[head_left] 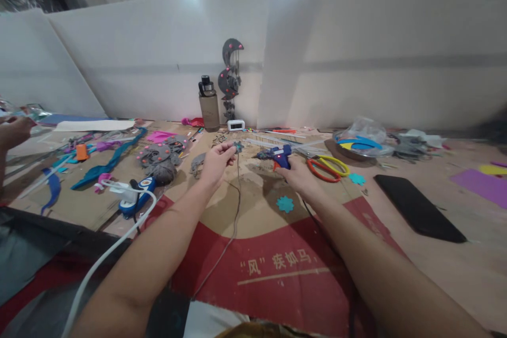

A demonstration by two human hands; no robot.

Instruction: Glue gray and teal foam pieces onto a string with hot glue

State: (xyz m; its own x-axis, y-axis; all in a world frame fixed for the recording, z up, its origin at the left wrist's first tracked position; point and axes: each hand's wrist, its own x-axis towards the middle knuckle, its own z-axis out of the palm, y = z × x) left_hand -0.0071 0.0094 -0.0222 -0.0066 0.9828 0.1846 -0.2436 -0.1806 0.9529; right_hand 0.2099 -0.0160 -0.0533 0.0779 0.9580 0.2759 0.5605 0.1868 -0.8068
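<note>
My left hand (217, 160) is raised over the cardboard mat (253, 269), pinching a thin dark cord (236, 206) that hangs down to the mat, with a small teal felt flower (238, 146) at its top. My right hand (298, 173) grips a blue hot glue gun (277, 156) whose nozzle points left toward the flower. Another teal felt flower (285, 204) lies on the mat just below my right wrist.
Red and yellow scissors (328, 166), a black phone (419, 208), a bowl with felt rings (358, 143), a bottle (208, 103), a grey moon mobile (231, 76), a small clock (236, 125), felt scraps and a white power strip (130, 195) at left. Another person's hand (13, 132) at far left.
</note>
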